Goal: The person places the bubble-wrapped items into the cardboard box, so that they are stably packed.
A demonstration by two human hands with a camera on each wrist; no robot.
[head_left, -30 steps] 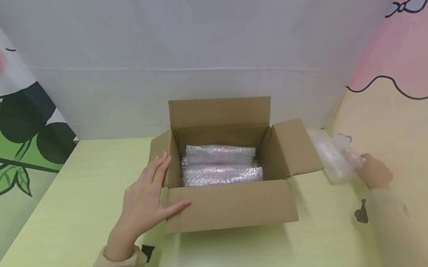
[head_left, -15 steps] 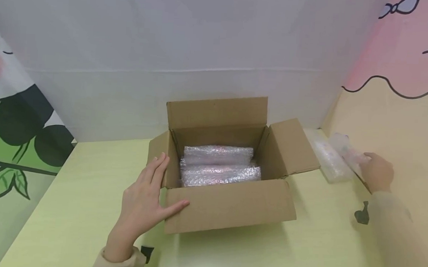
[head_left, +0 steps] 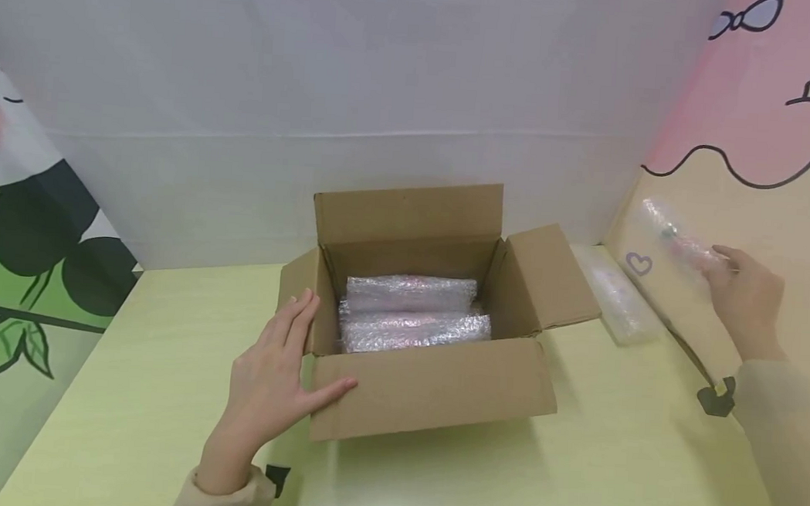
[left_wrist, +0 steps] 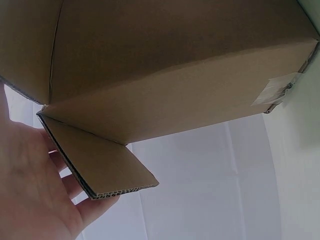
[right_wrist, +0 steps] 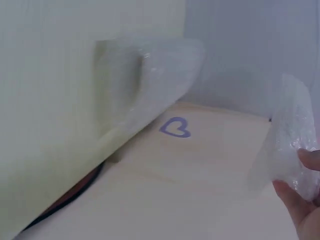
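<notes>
My left hand [head_left: 268, 380] rests on the left side of an open cardboard box [head_left: 431, 394], fingers along the left flap and thumb over the front flap. In the left wrist view its fingers lie straight behind the side flap [left_wrist: 100, 160]. Inside the box are several bubble-wrapped packages [head_left: 414, 331]. My right hand [head_left: 746, 301] pinches the near end of a clear bubble-wrapped package [head_left: 680, 239], raised above the table's right edge. In the right wrist view thumb and fingers grip the wrapped package [right_wrist: 295, 130]; what it contains is blurred by the wrap.
Another bubble-wrapped package [head_left: 621, 305] lies on the table right of the box, beside the right flap [head_left: 558, 278]. White sheeting [head_left: 388, 66] stands behind, and a printed wall [head_left: 756, 89] borders the table's right edge. A black shape [head_left: 716, 397] shows near that edge.
My right hand has lifted one bubble-wrapped package off the table, up and to the right, away from the other beside it. My left hand stays on the box.
</notes>
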